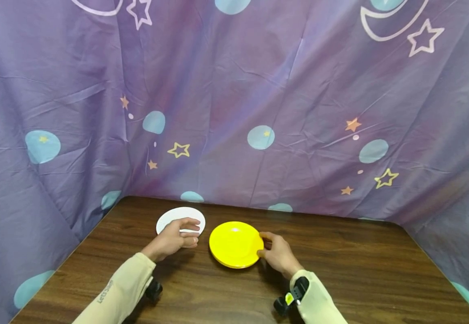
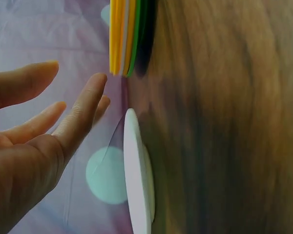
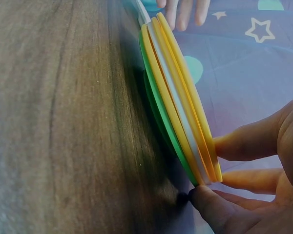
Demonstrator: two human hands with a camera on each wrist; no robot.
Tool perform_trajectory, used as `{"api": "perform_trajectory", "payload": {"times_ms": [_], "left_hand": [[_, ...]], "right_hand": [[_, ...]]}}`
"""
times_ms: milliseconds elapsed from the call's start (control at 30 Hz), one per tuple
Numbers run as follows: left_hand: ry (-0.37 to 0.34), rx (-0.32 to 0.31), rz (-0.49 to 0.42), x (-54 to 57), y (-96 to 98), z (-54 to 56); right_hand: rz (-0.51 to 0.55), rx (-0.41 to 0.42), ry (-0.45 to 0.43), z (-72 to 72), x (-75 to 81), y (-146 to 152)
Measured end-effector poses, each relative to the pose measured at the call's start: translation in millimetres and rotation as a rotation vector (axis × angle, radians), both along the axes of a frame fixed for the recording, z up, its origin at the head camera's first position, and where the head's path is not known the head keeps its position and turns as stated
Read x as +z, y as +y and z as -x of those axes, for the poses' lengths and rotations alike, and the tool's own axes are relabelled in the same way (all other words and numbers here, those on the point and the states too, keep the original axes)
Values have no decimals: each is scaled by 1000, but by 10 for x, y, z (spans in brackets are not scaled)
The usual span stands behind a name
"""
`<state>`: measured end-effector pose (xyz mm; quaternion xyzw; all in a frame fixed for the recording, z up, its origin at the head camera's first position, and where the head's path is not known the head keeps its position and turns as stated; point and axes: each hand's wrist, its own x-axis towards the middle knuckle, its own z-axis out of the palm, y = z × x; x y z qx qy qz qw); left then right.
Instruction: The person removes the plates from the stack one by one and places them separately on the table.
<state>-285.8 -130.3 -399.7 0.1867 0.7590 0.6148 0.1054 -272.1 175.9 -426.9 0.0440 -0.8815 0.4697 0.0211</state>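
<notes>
A stack of plates (image 1: 234,245) is at mid-table, a yellow plate on top. Seen edge-on in the right wrist view, the stack (image 3: 173,92) shows yellow and white layers over green at the bottom. My right hand (image 1: 279,254) holds its right rim, with fingers (image 3: 246,141) at the upper yellow edge and a fingertip by the green underside. To the left, a white plate (image 1: 169,216) lies on the table. Above that plate hovers my left hand (image 1: 175,236), fingers spread and holding nothing; in the left wrist view a gap separates it from the white plate (image 2: 134,175).
The brown wood-grain table (image 1: 360,265) extends to both sides and toward me. A purple curtain (image 1: 226,90) with stars and moons hangs behind it and along the sides. Dark wrist cameras (image 1: 285,303) sit under both sleeves.
</notes>
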Motion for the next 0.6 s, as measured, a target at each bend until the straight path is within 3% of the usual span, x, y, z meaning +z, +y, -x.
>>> {"api": "perform_trajectory", "payload": {"times_ms": [300, 600], "left_hand": [[-32, -52, -24, -15, 178, -25], [3, -33, 28, -82, 268, -41]], "right_hand": [[4, -1, 21, 11, -4, -6], [-9, 1, 1, 8, 0, 6]]}}
